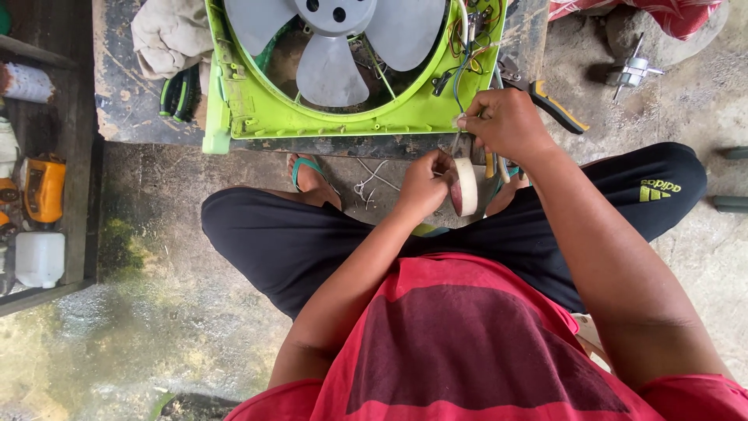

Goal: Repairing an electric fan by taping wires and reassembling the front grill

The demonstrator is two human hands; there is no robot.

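My left hand (421, 184) grips a roll of pale tape (465, 186) held on edge above my lap. A strip runs up from the roll to my right hand (506, 123), which pinches the tape end against a bundle of coloured wires (461, 70). The wires come out of a lime-green fan housing (327, 117) with grey blades (331, 39), resting on a dark worn bench (125, 101). Both hands sit just below the housing's lower right corner.
Yellow-handled pliers (557, 109) lie right of the housing. A beige cloth (167, 35) and a green-black tool (179, 93) lie to its left. A small motor (631, 72) rests on the concrete. An orange tool (43, 189) and white container (39, 259) occupy the left shelf.
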